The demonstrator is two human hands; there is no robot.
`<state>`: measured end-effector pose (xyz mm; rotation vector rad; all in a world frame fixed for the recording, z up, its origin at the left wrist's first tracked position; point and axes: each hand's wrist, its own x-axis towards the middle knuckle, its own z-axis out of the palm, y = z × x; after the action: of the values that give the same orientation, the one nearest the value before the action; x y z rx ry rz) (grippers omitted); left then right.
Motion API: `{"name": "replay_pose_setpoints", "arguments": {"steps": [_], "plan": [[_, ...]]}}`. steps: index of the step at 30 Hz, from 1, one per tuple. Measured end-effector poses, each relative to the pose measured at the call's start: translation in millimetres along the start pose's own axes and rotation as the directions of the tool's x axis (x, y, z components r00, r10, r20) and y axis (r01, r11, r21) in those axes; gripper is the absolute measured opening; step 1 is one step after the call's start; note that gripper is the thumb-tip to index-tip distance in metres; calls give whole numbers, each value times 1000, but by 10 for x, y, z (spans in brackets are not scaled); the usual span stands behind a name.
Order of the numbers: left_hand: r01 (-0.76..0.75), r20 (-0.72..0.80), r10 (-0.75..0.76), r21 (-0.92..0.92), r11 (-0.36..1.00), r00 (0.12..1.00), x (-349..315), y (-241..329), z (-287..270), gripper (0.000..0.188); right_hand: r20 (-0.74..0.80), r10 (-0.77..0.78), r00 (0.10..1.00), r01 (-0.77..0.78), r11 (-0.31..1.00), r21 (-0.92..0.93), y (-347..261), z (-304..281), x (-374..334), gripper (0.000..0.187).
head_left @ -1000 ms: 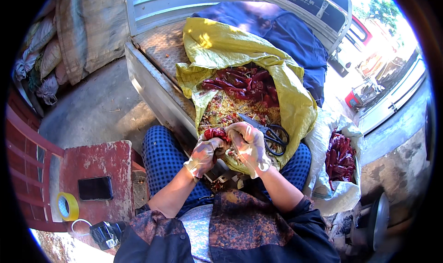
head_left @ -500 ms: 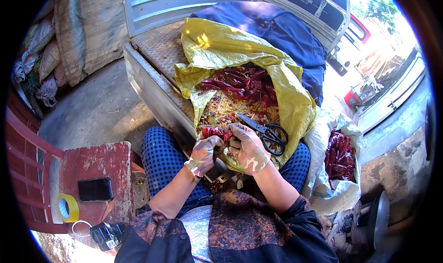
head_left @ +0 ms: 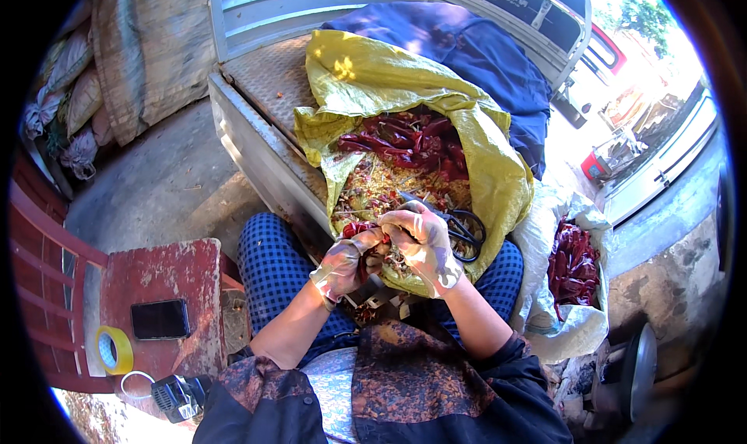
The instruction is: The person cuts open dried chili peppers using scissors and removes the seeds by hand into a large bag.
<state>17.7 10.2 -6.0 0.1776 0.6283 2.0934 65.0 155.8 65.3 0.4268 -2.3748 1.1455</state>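
My left hand (head_left: 341,266), in a patterned glove, is closed around a dried red chili pepper (head_left: 358,228). Thumb and fingers of my right hand (head_left: 424,245), gloved alike, pinch at the same chili from the right. Both hands are over the near edge of an open yellow woven sack (head_left: 492,156). Inside it are a heap of dark red dried chilies (head_left: 412,139) and a layer of yellow seeds with red scraps (head_left: 381,181). Black-handled scissors (head_left: 476,249) lie on the sack behind my right hand, which hides part of their blades.
The sack rests on a metal truck bed (head_left: 268,74) beside a dark blue cloth (head_left: 459,35). At right stands a white sack (head_left: 537,288) of dried chilies (head_left: 574,269). A red chair (head_left: 198,273) at left holds a phone (head_left: 160,319) and yellow tape (head_left: 114,350).
My right hand has shifted slightly up and right and now covers more of the scissors. My left hand has turned a little, and less of the chili shows.
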Motion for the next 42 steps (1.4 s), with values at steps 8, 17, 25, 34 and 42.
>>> {"name": "replay_pose_setpoints", "arguments": {"steps": [8, 17, 25, 34, 42], "plan": [[-85, -16, 84, -156, 984, 996, 70, -125, 47, 16, -58, 202, 978, -183, 955, 232, 15, 123, -84, 7], [-147, -13, 148, -209, 967, 989, 77, -94, 149, 16, 265, 714, 649, -512, 151, 846, 75, 133, 85, 18], [-117, 45, 136, -300, 947, 990, -16, 146, -33, 11, 644, 471, 603, -655, -168, 737, 473, -147, -113, 22], [-79, 108, 105, -217, 973, 989, 21, 238, -244, 13, 20, 641, 768, -631, 749, 203, 880, -211, 1026, 25], [-123, 12, 130, -264, 957, 991, -13, 212, -328, 17, -160, 212, 964, -242, 949, -200, 1623, -172, 999, 12]]}}
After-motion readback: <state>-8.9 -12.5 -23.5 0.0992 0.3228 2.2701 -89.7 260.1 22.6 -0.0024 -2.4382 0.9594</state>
